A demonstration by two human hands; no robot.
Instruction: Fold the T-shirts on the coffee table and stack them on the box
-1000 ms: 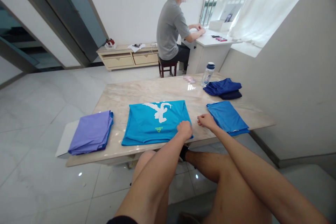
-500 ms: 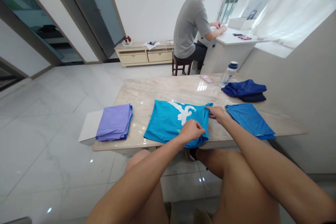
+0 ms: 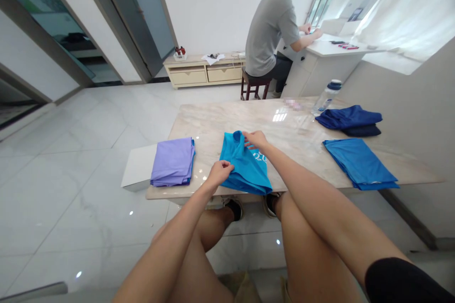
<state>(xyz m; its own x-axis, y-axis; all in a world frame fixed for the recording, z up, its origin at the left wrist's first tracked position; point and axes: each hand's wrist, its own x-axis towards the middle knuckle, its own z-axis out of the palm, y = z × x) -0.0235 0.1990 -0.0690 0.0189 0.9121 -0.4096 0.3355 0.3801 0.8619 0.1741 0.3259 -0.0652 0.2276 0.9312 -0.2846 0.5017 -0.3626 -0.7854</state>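
Note:
A turquoise T-shirt (image 3: pixel 249 170) lies folded narrow on the marble table in front of me, a bit of white print showing at its right side. My left hand (image 3: pixel 221 171) pinches the layer at the shirt's left edge, thumb and finger closed. At the shirt's far edge, beside a rounded opening in the cloth, my right hand (image 3: pixel 255 140) has its fingers closed on the fabric. Left of the shirt rests a stack of folded cloth with a purple piece (image 3: pixel 172 161) on top. A folded blue garment (image 3: pixel 360 163) lies to the right.
On the marble table (image 3: pixel 227 113), dark blue clothes (image 3: pixel 350 119) and a clear bottle (image 3: pixel 327 97) stand at the back right. A white box (image 3: pixel 137 165) sits by the left end. Beyond, a person in grey (image 3: pixel 272 33) sits on a stool at a white desk (image 3: pixel 330 61).
The shirt's right part has been folded over to the left, covering most of the white print. Both hands have moved left relative to the table with the cloth. My view has shifted slightly left.

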